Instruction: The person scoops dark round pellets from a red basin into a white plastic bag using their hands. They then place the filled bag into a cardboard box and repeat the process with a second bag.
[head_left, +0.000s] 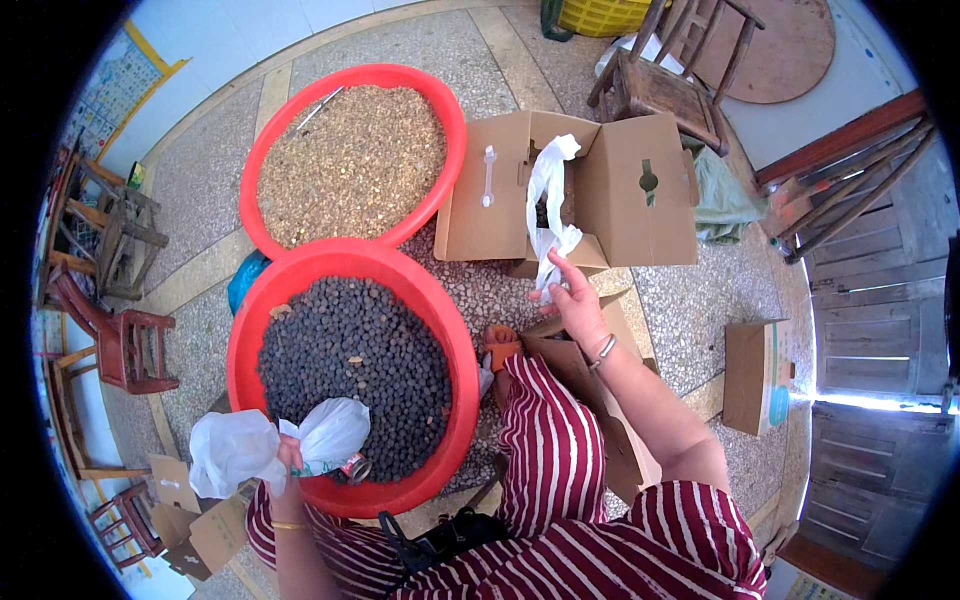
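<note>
My left hand is closed around the gathered neck of a white plastic bag, at the near left rim of a red plastic tub. Dark round nuts or seeds fill much of that tub. Beside the bag, an open-topped can lies on them. My right hand reaches to the near edge of an open cardboard box, fingers partly spread at the handles of a white plastic bag that stands up out of it. Whether the fingers grip the plastic cannot be told.
Behind, a second red tub holds small yellowish-brown pieces and a thin metal tool. Another cardboard box stands by my right leg. A wooden chair is at the back right, a smaller box farther right, and small chairs at the left.
</note>
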